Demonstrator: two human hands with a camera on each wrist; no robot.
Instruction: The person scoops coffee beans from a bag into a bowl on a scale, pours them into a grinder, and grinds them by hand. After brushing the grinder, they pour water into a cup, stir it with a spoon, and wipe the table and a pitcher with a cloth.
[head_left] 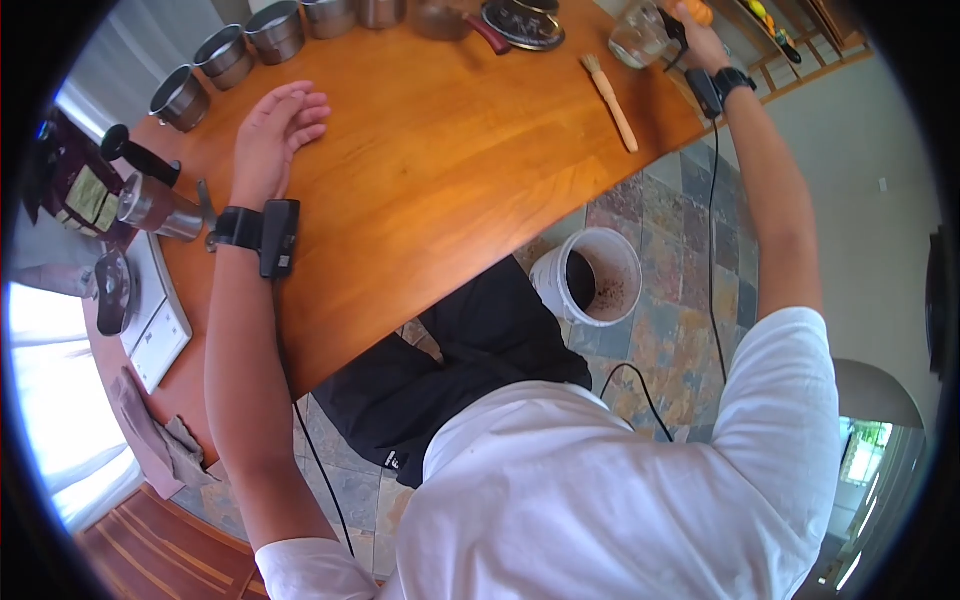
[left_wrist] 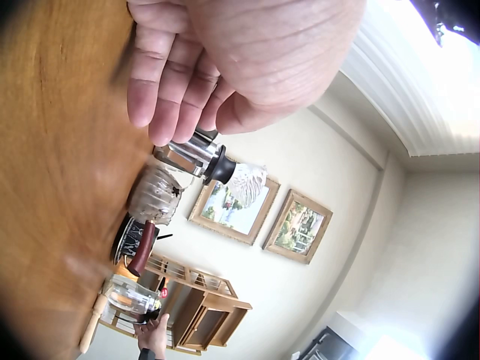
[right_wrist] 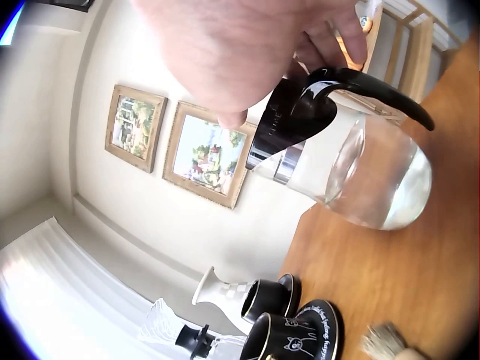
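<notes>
The left hand (head_left: 282, 120) lies over the wooden table, its fingers loosely bent and holding nothing; in the left wrist view that hand (left_wrist: 247, 60) shows its palm. At the table's far right, the right hand (head_left: 703, 45) is beside a glass jug (head_left: 640, 38) of clear liquid. In the right wrist view the right hand (right_wrist: 247, 45) hangs by the black lid and handle (right_wrist: 367, 84) of the jug (right_wrist: 375, 176), fingers bent near the handle's top, thumb apart, handle uncovered. Whether a fingertip touches is unclear. The jug stands upright.
A brush (head_left: 612, 105) lies near the table's right edge. Metal canisters (head_left: 222, 55) line the far edge, near a red-handled pot (head_left: 445, 20) and a black saucer (head_left: 525, 28). A white scale (head_left: 158, 325) sits left; a white bucket (head_left: 620, 275) stands on the floor.
</notes>
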